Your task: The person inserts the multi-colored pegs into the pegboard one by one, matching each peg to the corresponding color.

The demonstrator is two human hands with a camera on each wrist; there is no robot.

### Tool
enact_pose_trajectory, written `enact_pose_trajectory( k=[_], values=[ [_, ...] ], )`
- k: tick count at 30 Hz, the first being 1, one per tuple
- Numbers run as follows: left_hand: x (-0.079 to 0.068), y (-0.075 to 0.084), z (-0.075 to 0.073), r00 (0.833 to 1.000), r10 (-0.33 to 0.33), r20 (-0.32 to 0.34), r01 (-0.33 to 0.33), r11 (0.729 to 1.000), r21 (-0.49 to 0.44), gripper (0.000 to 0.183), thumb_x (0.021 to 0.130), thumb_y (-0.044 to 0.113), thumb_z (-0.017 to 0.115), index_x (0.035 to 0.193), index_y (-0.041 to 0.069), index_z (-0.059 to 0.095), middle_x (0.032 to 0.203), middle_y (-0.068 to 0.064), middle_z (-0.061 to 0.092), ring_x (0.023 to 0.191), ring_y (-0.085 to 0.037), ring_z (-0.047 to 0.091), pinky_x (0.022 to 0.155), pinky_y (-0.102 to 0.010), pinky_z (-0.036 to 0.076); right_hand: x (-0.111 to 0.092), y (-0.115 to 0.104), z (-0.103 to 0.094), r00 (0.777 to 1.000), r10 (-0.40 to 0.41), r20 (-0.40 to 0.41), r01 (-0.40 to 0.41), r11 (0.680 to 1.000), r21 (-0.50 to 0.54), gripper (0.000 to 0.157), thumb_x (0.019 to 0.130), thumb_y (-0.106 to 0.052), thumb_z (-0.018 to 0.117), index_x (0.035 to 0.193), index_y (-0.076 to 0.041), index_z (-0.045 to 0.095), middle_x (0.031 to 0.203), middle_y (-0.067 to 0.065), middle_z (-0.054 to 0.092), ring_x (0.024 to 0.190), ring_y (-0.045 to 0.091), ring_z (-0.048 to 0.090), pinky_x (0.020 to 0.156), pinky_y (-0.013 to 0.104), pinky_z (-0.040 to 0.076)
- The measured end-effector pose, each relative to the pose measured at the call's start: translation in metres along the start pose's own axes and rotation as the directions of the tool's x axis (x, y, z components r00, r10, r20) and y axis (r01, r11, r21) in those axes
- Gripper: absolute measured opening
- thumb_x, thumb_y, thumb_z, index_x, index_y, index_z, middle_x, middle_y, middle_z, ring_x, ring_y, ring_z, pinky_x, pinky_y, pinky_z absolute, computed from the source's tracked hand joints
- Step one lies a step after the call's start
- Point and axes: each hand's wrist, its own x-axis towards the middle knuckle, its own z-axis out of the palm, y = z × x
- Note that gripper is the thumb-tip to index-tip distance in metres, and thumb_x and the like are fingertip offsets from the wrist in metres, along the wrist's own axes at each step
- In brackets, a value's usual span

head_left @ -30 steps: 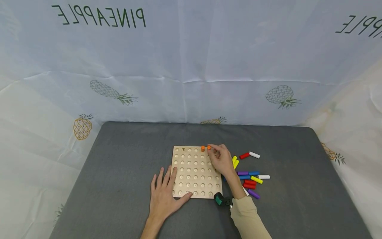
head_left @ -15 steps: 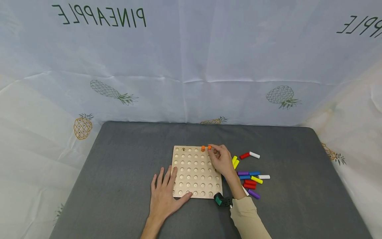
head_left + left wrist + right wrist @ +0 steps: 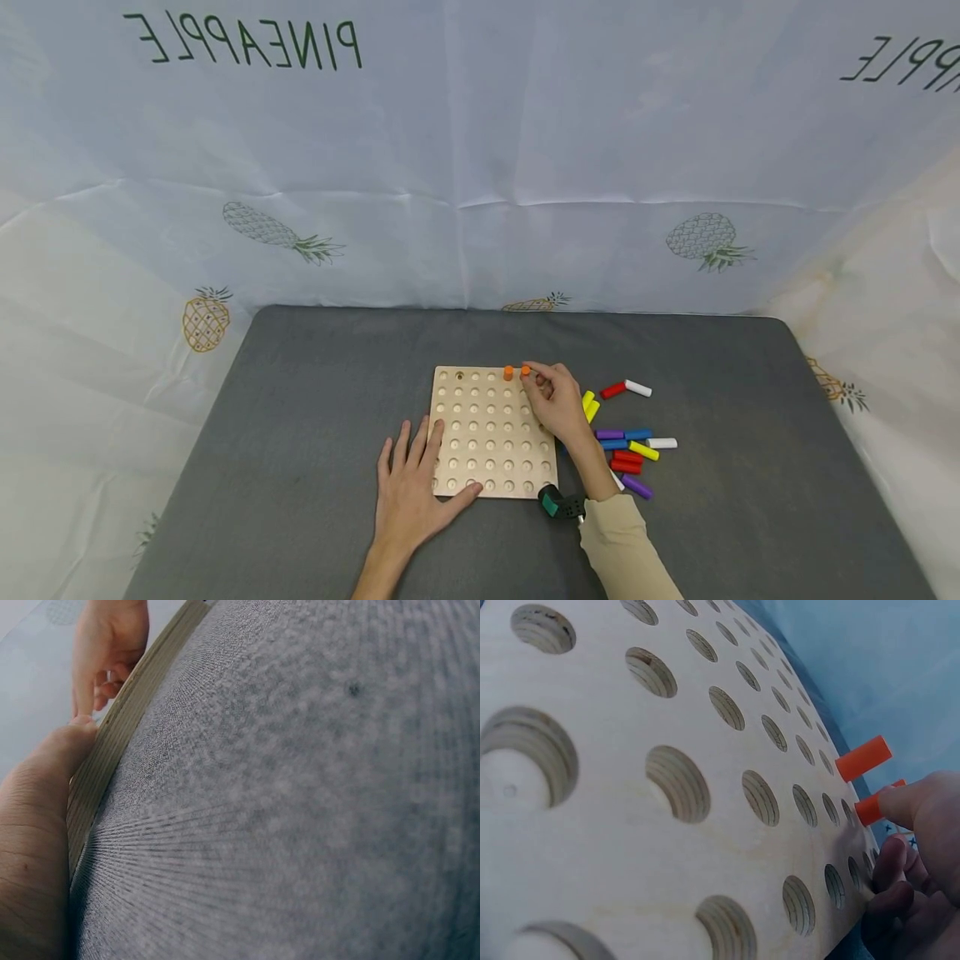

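Note:
A square wooden pegboard with rows of round holes lies on the table. My right hand pinches an orange peg between thumb and finger at the board's far edge, toward the right corner. One hole to the left, another orange peg stands upright by itself. The left hand lies spread at the near left corner, fingers over the left edge and thumb on the near edge. From the left wrist, the board's side shows with the left thumb against it.
Loose pegs lie right of the board: yellow, red, purple, blue and white. A red peg and a white one lie farther back. A pineapple-print curtain hangs behind the grey table.
Both hands stay in place, the right still pinching the orange peg at the far edge. The head view shifts only very slightly.

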Motion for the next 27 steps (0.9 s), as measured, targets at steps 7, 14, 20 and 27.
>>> enact_pose_trajectory(
  k=[7, 14, 20, 27],
  values=[
    [0.0, 0.0, 0.0, 1.0, 0.001, -0.006, -0.001, 1.0, 0.006, 0.11, 0.073, 0.083, 0.066, 0.159, 0.02, 0.039, 0.16, -0.01, 0.047, 0.15, -0.041, 0.039, 0.12, -0.064, 0.026, -0.001, 0.001, -0.002, 1.0, -0.018, 0.011, 0.018, 1.0, 0.001, 0.033, 0.095, -0.004, 0.069, 0.128, 0.002, 0.069, 0.09, 0.017, 0.056, 0.065, 0.009, 0.043, 0.057, 0.017, 0.037],
    [-0.001, -0.001, 0.001, 1.0, 0.01, -0.026, -0.009, 1.0, 0.003, 0.11, 0.072, 0.083, 0.066, 0.159, 0.021, 0.04, 0.16, -0.009, 0.048, 0.149, -0.041, 0.04, 0.12, -0.065, 0.026, -0.006, 0.002, -0.005, 0.999, -0.033, -0.012, 0.033, 0.999, 0.015, 0.035, 0.093, -0.006, 0.071, 0.128, 0.001, 0.07, 0.088, 0.016, 0.055, 0.062, 0.009, 0.043, 0.055, 0.016, 0.037],
    [-0.001, -0.001, 0.002, 1.0, 0.008, -0.02, -0.008, 1.0, -0.002, 0.11, 0.072, 0.083, 0.066, 0.159, 0.021, 0.039, 0.161, -0.008, 0.047, 0.15, -0.041, 0.039, 0.12, -0.064, 0.026, -0.019, 0.003, -0.009, 0.998, -0.007, -0.065, 0.008, 1.0, 0.012, 0.032, 0.094, -0.01, 0.071, 0.125, -0.002, 0.072, 0.087, 0.012, 0.056, 0.057, 0.006, 0.045, 0.051, 0.017, 0.04],
    [-0.001, -0.001, 0.002, 0.999, 0.013, -0.034, -0.013, 1.0, -0.006, 0.11, 0.072, 0.083, 0.066, 0.159, 0.021, 0.04, 0.16, -0.009, 0.048, 0.149, -0.041, 0.04, 0.12, -0.065, 0.026, -0.032, -0.003, -0.018, 0.99, 0.004, -0.144, -0.009, 0.999, -0.037, 0.032, 0.092, -0.012, 0.076, 0.123, -0.004, 0.074, 0.086, 0.014, 0.059, 0.055, 0.004, 0.047, 0.05, 0.017, 0.042]
  ],
)
